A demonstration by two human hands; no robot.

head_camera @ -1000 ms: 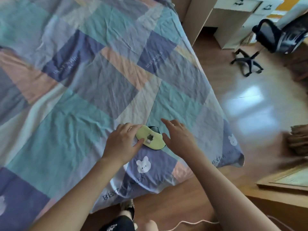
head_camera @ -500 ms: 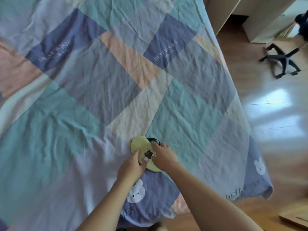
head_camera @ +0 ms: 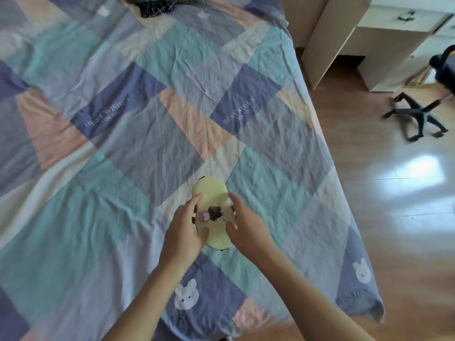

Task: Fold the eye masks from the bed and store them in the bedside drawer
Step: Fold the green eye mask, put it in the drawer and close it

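1. Head view, writing. The patchwork bedspread [head_camera: 138,148] carried the words "BEST WISHES FOR YOU" in pale letters on two dark blue squares, one left of centre and one right of centre; further lettering on the hanging corner at lower right was too small to read. White rabbit faces [head_camera: 186,294] were printed on the blue squares near the foot of the bed.
2. Head view, task object. The yellow eye mask [head_camera: 213,212] lay on the bedspread near the bed's near edge, its long axis running away from the camera, with a small dark and pink figure at its middle and a black strap edge showing at its far and near ends.
3. Head view, hands. The left hand [head_camera: 183,232] held the mask's left edge, thumb on top and forefinger laid along the rim. The right hand [head_camera: 248,230] held the right edge in the same way, thumb pressed on the yellow face. Both hands were closed on the mask.
4. Head view, surroundings. A dark bundle of cloth [head_camera: 157,6] lay at the far end of the bed; a pale desk [head_camera: 394,35] and an office chair base [head_camera: 418,116] stood on the wooden floor [head_camera: 381,217] to the right.
5. Change from earlier frames. One second before, the mask lay crosswise, looking shorter; half a second before, both hands pinched its middle. It now lay lengthwise and opened out, a hand at each side.
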